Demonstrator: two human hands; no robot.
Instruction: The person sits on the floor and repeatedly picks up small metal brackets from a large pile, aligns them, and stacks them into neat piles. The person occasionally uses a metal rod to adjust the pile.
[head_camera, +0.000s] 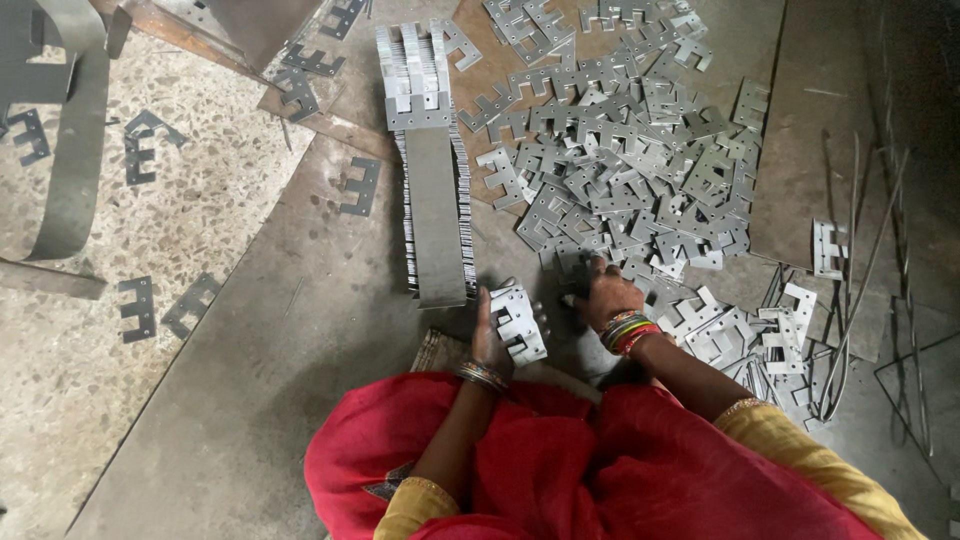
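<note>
Grey E-shaped steel stampings (518, 322) are held as a small stack in the left hand (490, 335); the right hand (603, 293) is pressed onto the loose pile (620, 170) ahead. Sharp edges could cut fingers, or the stack could slip.

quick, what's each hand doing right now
Left hand: closed on a small stack of E-shaped metal plates.
Right hand: fingers down on the loose pile of plates; whether it grips one cannot be told.
</note>
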